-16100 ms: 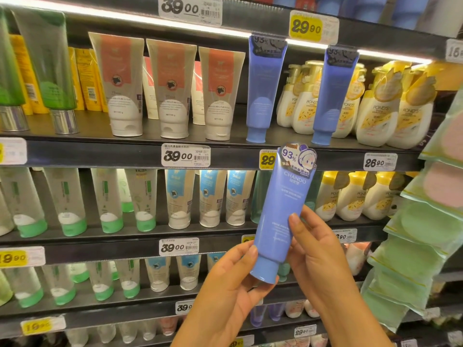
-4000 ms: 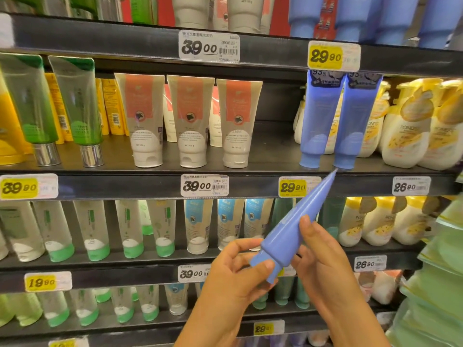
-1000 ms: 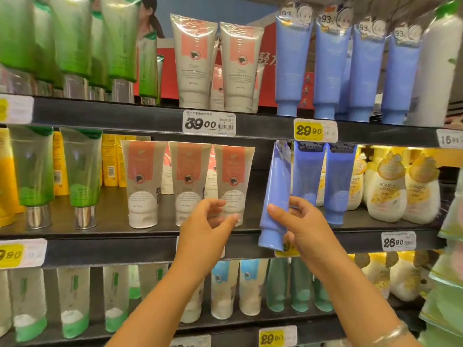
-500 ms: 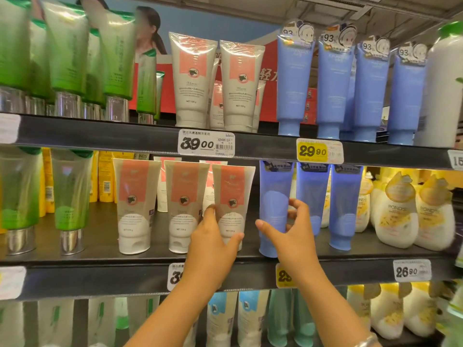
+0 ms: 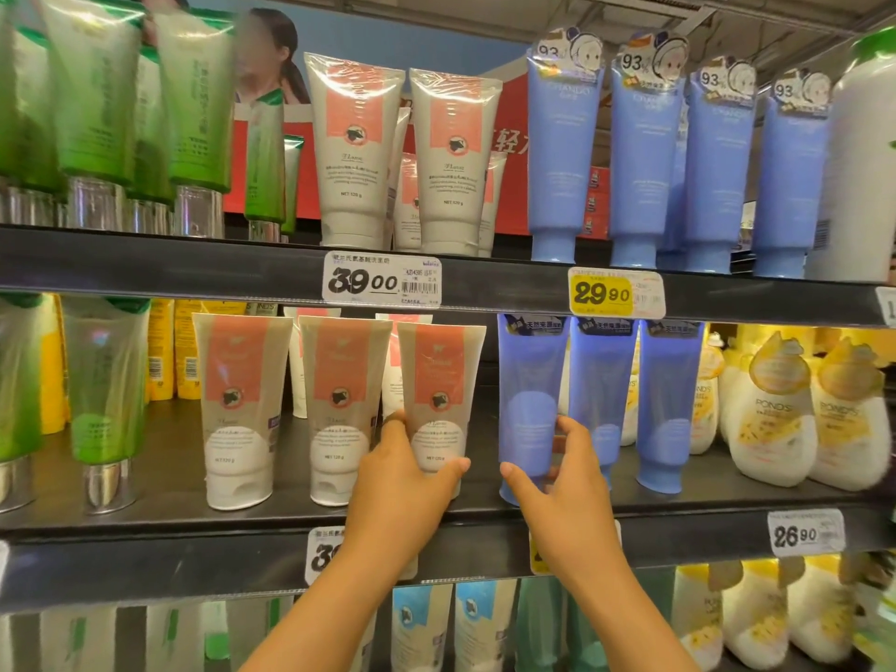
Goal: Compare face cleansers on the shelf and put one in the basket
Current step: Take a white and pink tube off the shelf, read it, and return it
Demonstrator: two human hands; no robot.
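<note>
Left hand [image 5: 405, 470]: curled round the lower part of the pink-and-grey tube [image 5: 439, 409] on the middle shelf [image 5: 145, 521].
Right hand [image 5: 557, 482]: fingers round the blue tube [image 5: 528, 405] beside it.
Handling: likely light, soft, film-slick; best gripped low, near the cap.

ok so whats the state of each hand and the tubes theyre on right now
left hand: grips the orange-label tube
orange-label tube: upright on the shelf, cap down
right hand: fingers curled round the blue tube
blue tube: upright on the shelf, cap down, leftmost of three
shelf: stocked
</note>
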